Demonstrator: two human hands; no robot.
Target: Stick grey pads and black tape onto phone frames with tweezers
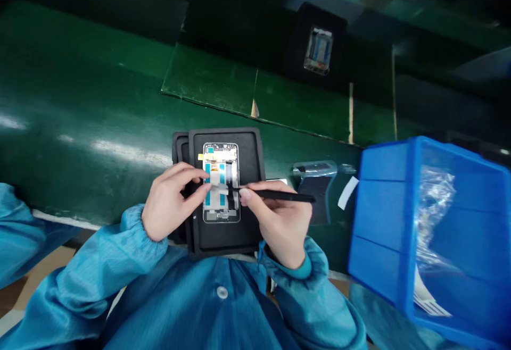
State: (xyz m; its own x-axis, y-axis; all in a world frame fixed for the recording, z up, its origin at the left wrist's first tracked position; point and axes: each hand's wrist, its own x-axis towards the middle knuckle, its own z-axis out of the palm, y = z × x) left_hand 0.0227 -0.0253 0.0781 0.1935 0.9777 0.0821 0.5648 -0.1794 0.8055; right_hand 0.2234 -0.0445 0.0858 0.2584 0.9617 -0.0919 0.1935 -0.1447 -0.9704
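Note:
An opened smartphone [214, 201] without its back cover lies on a black tray [249, 233], its inner parts and blue strips showing. In my right hand [279, 217] is a pair of black tweezers [285, 196], gripped between thumb and fingers, with the tips over the phone's middle. A small pale strip [219, 189] stretches from near those tips to the fingertips of my left hand [171, 196]. The thumb and forefinger of that hand are drawn together at the strip's left end, above the phone's left side. A yellow tab [200, 157] sticks out at the phone's upper left.
Another black tray [181, 145] lies under the first. On the right stands a blue bin [383, 201] holding clear plastic wrapping [435, 206]. Beside it are a dark film-wrapped sheet [313, 193] and a white strip [348, 192]. A second opened phone [318, 52] rests further back.

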